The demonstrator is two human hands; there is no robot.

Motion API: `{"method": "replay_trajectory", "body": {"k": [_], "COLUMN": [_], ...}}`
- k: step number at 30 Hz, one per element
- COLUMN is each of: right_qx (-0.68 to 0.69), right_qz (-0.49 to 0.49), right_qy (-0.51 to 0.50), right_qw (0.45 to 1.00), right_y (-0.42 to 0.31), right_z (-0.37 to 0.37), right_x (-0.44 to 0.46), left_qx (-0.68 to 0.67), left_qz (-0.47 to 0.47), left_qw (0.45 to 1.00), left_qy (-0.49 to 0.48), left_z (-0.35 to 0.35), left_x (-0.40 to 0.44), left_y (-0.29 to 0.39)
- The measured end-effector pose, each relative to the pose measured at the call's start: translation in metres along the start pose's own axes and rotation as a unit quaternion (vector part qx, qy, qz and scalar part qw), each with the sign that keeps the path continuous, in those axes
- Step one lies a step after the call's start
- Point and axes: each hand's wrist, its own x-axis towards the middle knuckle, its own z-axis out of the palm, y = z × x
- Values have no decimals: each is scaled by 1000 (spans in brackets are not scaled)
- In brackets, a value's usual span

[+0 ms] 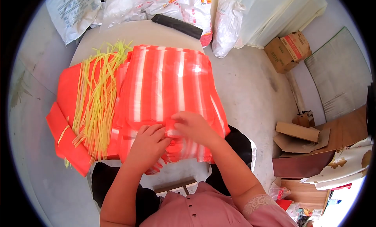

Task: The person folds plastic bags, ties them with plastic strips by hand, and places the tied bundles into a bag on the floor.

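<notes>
A stack of red-and-white striped plastic sheets or bags point(168, 82) lies in front of me on a table. At its near edge, my left hand point(150, 142) rests on the plastic with its fingers bent and slightly apart. Close beside it on the right, my right hand point(192, 127) has its fingers curled around the folded edge of the striped plastic. A bundle of yellow strips point(96, 101) lies left of the stack, on top of plain red plastic point(66, 86). One folded red piece point(70, 142) sits at the near left, with a yellow strip around it.
A black roll point(177, 25) lies at the table's far edge point(117, 35). White sacks point(168, 7) stand behind, another white sack point(227, 27) beside them. Cardboard boxes point(288, 50) are at the far right, an opened carton point(299, 137) nearer.
</notes>
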Motion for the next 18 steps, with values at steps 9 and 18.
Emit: {"method": "replay_trajectory", "body": {"k": [9,18], "right_qx": [-180,-238], "right_qz": [-71,-96], "right_qy": [39,37], "right_qw": [980,966], "right_y": [0,-1], "right_z": [9,13], "right_x": [3,4], "left_qx": [-84,-81], "left_qz": [-109,-48], "left_qw": [990,996], "left_qy": [-30,-5], "left_z": [-4,-3], "left_x": [0,2], "left_y": [8,3]}}
